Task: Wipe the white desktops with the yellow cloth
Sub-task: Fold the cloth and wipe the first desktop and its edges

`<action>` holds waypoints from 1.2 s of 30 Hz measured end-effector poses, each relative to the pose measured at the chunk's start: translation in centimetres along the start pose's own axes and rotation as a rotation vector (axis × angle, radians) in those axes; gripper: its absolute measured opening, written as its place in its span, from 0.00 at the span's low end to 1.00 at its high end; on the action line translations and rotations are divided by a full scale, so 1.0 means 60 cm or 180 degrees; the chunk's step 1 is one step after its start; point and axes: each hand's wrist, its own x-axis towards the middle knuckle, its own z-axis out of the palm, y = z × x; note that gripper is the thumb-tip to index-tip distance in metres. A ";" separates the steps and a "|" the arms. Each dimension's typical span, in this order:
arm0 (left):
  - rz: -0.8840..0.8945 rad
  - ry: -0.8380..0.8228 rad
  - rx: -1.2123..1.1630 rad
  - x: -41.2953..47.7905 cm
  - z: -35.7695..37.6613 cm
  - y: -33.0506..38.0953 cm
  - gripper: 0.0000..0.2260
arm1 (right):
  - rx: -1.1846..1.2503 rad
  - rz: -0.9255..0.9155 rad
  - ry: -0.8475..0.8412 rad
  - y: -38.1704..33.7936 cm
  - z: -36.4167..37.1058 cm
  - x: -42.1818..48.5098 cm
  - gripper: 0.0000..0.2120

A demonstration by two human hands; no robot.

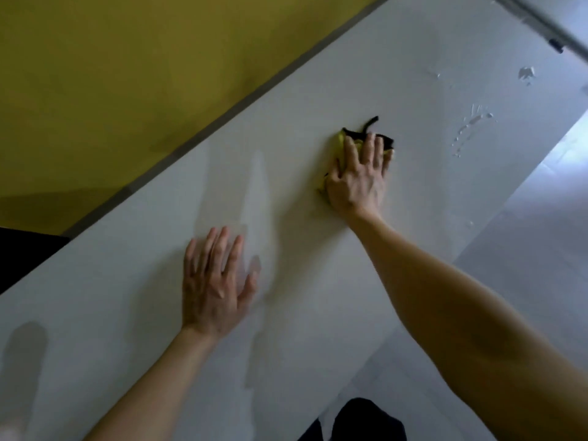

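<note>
Tabletop: a white tabletop point(286, 128) runs slantwise through the view, from lower left to upper right, with a grey band point(203, 135) along its far edge.
Yellow cloth: the yellow cloth point(341, 140) lies bunched on the tabletop right of the middle, mostly hidden under the right hand; yellow shows past the fingertips and beside the heel of the palm.
Cloth trim: a black trim point(370, 124) sticks out beyond the fingers, one thin strip curling up and away.
Right hand: the right hand point(358, 179) lies palm down on the cloth, arm reaching out from the lower right.
Right grip: apart; the fingers point(369, 148) lie fairly straight over the cloth and press it to the tabletop, not closed round it.
Left hand: the left hand point(211, 288) lies palm down on the bare tabletop, well apart from the cloth, nearer the person; it is slightly blurred.
Left grip: apart; fingers straight and a little spread, holding nothing.
Wet marks: streaks and drops point(471, 128) glisten on the tabletop beyond the cloth, toward the upper right.
Wall: a yellow surface point(111, 74) fills the upper left behind the tabletop.
Floor: a pale floor point(525, 249) shows at the lower right, past the near edge.
Clothing: dark clothing point(366, 421) is at the bottom edge.
</note>
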 end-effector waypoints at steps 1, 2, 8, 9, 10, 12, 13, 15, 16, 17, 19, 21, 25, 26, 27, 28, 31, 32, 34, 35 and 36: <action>0.0030 0.0003 -0.0054 -0.004 0.009 0.027 0.30 | 0.0006 -0.0502 -0.0115 -0.044 0.011 -0.013 0.32; 0.0014 0.0006 -0.0093 -0.009 0.017 0.047 0.31 | -0.0019 -0.1046 -0.0215 -0.085 0.023 -0.027 0.31; 0.0206 0.0025 -0.0001 -0.011 0.034 0.051 0.32 | 0.0195 -0.1884 -0.0187 -0.052 0.034 -0.026 0.30; 0.0335 -0.0025 -0.0030 -0.010 0.035 0.051 0.31 | 0.0219 -0.1597 -0.0084 -0.001 0.025 -0.026 0.31; 0.0459 -0.0075 -0.0091 -0.010 0.035 0.052 0.31 | 0.0246 -0.1219 0.0061 0.058 0.011 -0.031 0.31; 0.0633 -0.0136 -0.0213 -0.011 0.037 0.053 0.30 | 0.0243 -0.0385 0.0304 0.174 -0.022 -0.053 0.31; 0.0675 -0.0142 -0.0257 -0.010 0.039 0.053 0.30 | 0.0219 0.0028 0.0356 0.218 -0.036 -0.068 0.31; 0.0647 -0.0095 -0.0295 -0.006 0.041 0.050 0.29 | 0.0169 0.0800 0.0405 0.238 -0.044 -0.101 0.32; 0.0617 -0.0072 -0.0306 -0.005 0.042 0.049 0.28 | 0.0142 0.1044 0.0420 0.214 -0.038 -0.121 0.34; 0.0597 -0.0057 -0.0318 -0.006 0.043 0.048 0.27 | 0.0125 0.1030 0.0409 0.176 -0.029 -0.146 0.34; 0.0613 -0.0015 -0.0315 -0.006 0.046 0.046 0.27 | 0.0199 0.0233 0.0318 0.079 -0.005 -0.208 0.33; 0.0652 0.0060 -0.0278 -0.006 0.049 0.041 0.25 | 0.0326 -0.0719 0.0124 -0.002 0.017 -0.263 0.30; 0.0673 0.0170 -0.0230 -0.007 0.051 0.044 0.24 | 0.0527 -0.1385 -0.0024 0.015 0.028 -0.265 0.32; 0.0658 0.0164 -0.0246 -0.008 0.049 0.048 0.25 | 0.0455 -0.1424 -0.0020 0.050 0.024 -0.254 0.34; 0.0625 0.0154 -0.0268 -0.008 0.048 0.051 0.25 | 0.0402 -0.1280 0.0084 0.093 0.017 -0.240 0.34; 0.0598 0.0147 -0.0276 -0.007 0.046 0.053 0.25 | 0.0392 -0.0919 0.0273 0.137 0.005 -0.221 0.34; 0.0611 0.0190 -0.0219 -0.005 0.044 0.051 0.25 | 0.0427 0.0544 0.0628 0.228 -0.027 -0.174 0.31; 0.0622 0.0208 -0.0201 -0.004 0.045 0.050 0.25 | 0.0389 0.0861 0.0624 0.224 -0.026 -0.170 0.32; 0.0645 0.0193 -0.0153 -0.004 0.045 0.046 0.25 | 0.0304 0.1059 0.0578 0.169 -0.010 -0.203 0.33; 0.0637 0.0193 -0.0144 -0.006 0.045 0.044 0.25 | 0.0306 0.0887 0.0581 0.127 0.001 -0.241 0.34; 0.0633 0.0189 -0.0141 -0.007 0.046 0.044 0.25 | 0.0343 0.0507 0.0553 0.085 0.009 -0.288 0.34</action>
